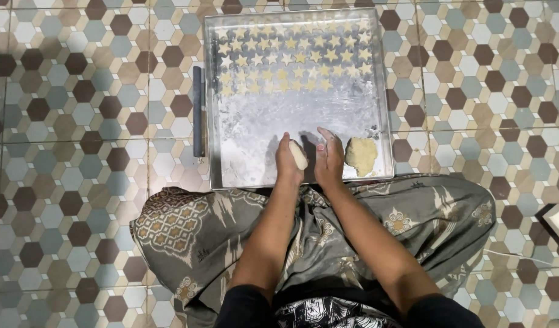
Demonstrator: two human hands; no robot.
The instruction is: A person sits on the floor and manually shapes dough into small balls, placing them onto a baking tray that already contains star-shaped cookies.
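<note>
Your patterned grey skirt (188,237) fills the lower frame as you sit on the hexagon-tiled floor (60,182). Your left hand (288,161) has its fingers curled around a small dough roll (298,155); your right hand (329,159) rests beside it, fingers apparently together, over the floured metal tray (231,133). Star-shaped cutouts (294,58) line the tray's upper part; a dough lump (361,155) sits at its lower right.

Tray (243,152) on floor before lap, star cutouts (294,61) at far end, dough lump (361,156) near right corner, bar (197,109) left.
</note>
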